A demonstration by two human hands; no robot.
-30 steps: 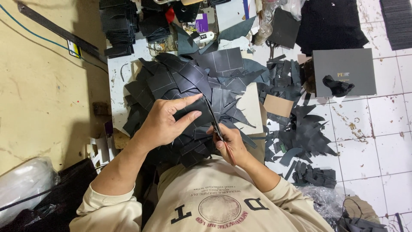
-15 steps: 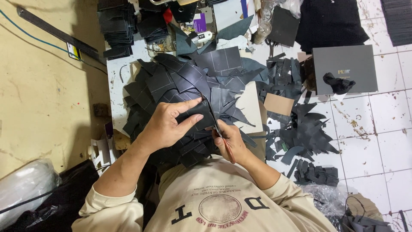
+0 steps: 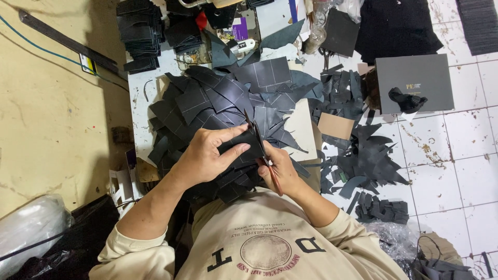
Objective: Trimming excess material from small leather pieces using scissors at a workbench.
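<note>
Cutting dark leather piece [image 3: 244, 148] with scissors [image 3: 262, 155]: trimming step in hand, by my judgement. Right hand [image 3: 277, 168] closed round scissor handles just beside piece's right edge; blades point away from body, long axis near vertical in view. Left hand [image 3: 207, 155] pinches piece, thumb on top, fingers curled beneath. Next move calls for steady grip, piece fed along blade line. Beyond piece: heap of cut leather panels [image 3: 218, 98]. Farther right of piece: grey box [image 3: 415, 83].

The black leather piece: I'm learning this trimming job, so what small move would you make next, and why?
Probably close the scissors a little further along the edge. The left hand pinches the black leather piece above the pile of cut pieces, and the right hand has the blades at its right edge.
</note>
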